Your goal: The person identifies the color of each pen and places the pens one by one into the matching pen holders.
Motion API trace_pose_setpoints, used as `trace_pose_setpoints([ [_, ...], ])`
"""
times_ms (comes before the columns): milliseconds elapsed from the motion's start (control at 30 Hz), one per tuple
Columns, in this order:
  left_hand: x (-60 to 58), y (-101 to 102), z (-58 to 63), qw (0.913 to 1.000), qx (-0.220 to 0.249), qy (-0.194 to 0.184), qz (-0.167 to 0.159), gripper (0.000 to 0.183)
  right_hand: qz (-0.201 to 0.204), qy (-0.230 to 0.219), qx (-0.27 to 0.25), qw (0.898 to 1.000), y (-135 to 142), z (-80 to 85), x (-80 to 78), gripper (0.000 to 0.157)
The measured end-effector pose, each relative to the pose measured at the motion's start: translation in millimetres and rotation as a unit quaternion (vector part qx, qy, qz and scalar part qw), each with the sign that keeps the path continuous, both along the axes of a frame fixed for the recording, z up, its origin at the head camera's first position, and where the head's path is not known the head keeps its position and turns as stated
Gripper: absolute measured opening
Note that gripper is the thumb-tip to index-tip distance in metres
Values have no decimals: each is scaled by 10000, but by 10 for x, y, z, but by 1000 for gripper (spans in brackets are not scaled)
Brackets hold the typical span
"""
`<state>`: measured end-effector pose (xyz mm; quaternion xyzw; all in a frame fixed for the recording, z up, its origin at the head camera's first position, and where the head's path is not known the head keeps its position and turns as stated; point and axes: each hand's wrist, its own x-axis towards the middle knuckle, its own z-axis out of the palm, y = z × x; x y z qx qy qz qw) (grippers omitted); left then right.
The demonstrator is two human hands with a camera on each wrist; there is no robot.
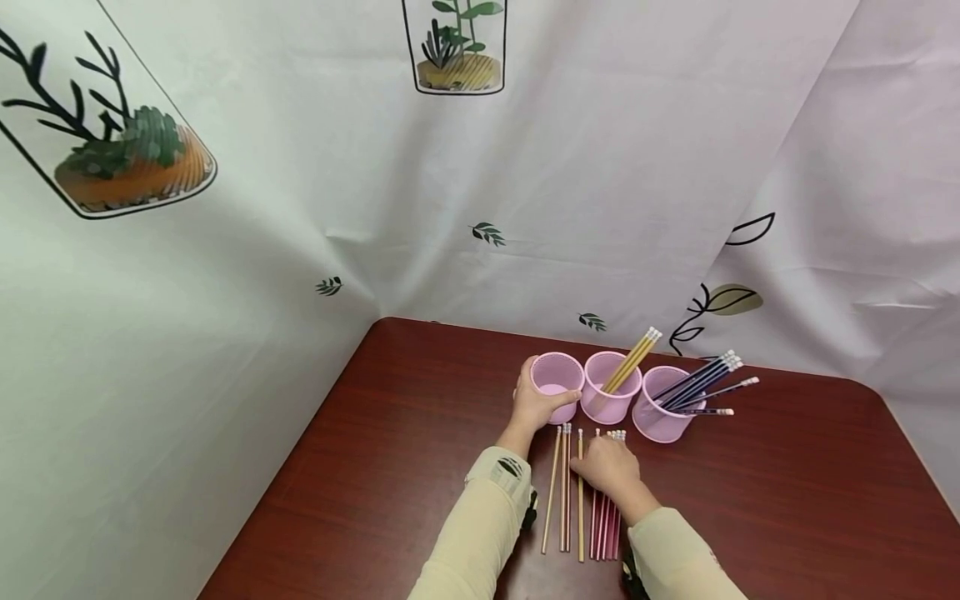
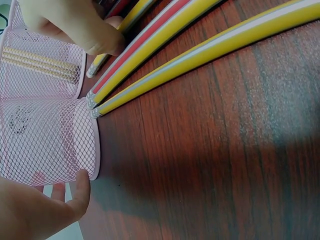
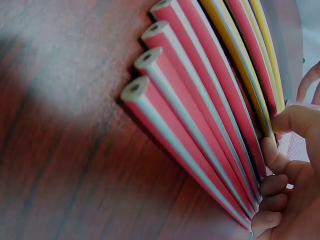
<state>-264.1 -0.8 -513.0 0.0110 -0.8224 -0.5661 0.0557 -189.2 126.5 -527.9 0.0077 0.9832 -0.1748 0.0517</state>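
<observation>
My left hand [image 1: 534, 407] holds the leftmost pink mesh cup [image 1: 557, 365], its thumb across the near side. Nothing stands inside that cup. Lower right, my right hand [image 1: 609, 465] reaches over a row of pencils and pinches a yellow pencil [image 1: 581, 521] near its eraser end, between thumb and index finger, as the right wrist view shows. Its other fingers curl over the tops of several red pencils [image 3: 195, 110]. Left of the pinched pencil lie another yellow pencil [image 1: 551, 504], a red one and a further yellow one side by side.
Beside the held cup stands a middle pink cup [image 1: 600, 410] with several yellow pencils [image 1: 633, 360]. The right pink cup [image 1: 660, 429] holds several dark blue pencils [image 1: 701, 383], some leaning far over its rim. A printed cloth [image 1: 585, 183] hangs behind the brown table [image 1: 390, 433].
</observation>
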Motion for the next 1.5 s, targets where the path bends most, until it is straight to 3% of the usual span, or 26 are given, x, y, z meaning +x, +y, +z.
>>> trace_pose_setpoints([
  [367,-10,-2,-8,10000,35,-38,20,92,-255,-9,-834,9962,28,61,-10,28],
  [600,-9,-5,-2,9999,21,-105,-29,93,-190,166,-1054,9941,53,196,-13,26],
  [1100,-34,-14,-41,9999,75,-60,-94,94,-459,398,-1584,9855,122,484,-69,23],
  [1500,-20,-10,-29,10000,23,-45,-82,94,-332,711,-1766,9811,205,731,-153,25],
])
